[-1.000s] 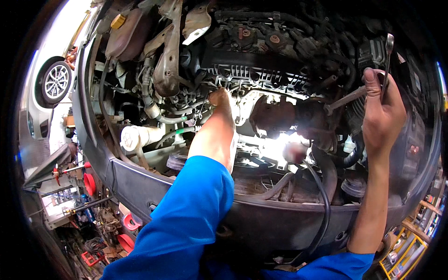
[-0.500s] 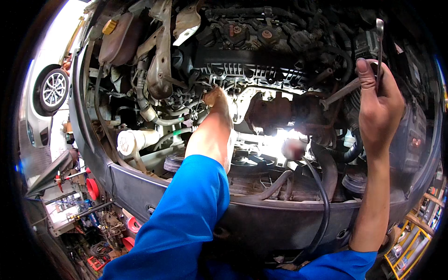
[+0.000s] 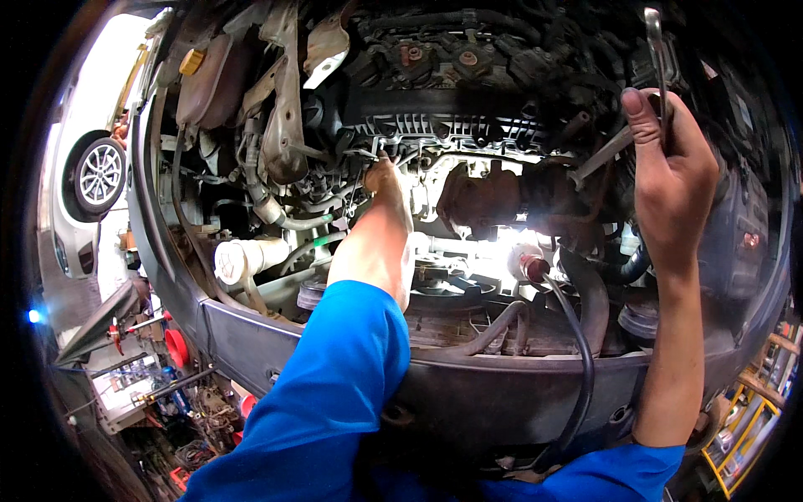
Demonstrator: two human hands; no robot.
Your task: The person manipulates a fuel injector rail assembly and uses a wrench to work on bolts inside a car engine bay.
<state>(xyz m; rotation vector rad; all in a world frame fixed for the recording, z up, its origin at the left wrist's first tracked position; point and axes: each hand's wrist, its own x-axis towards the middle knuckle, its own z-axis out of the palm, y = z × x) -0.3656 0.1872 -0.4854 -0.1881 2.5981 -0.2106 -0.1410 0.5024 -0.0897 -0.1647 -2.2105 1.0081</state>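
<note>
My left hand (image 3: 381,177) reaches into the engine bay below the black ribbed engine housing (image 3: 418,109), at small pipes and fittings; its fingers are mostly hidden. My right hand (image 3: 673,171) is raised at the right, closed round an upright metal wrench (image 3: 652,33). A second wrench (image 3: 600,161) sticks out diagonally down-left from the same hand, toward the rusty metal part (image 3: 473,197). A corded work light (image 3: 530,266) shines low in the bay, between my forearms.
A fluid reservoir with a yellow cap (image 3: 205,84) and a white cylinder (image 3: 242,259) are at the left. The dark front panel (image 3: 502,393) crosses below. Beyond are a car wheel (image 3: 99,176), red funnel (image 3: 176,347) and yellow metal frame (image 3: 736,431).
My right hand and its wrenches have moved up and slightly left. My left hand stays among the same parts, while the view has shifted slightly.
</note>
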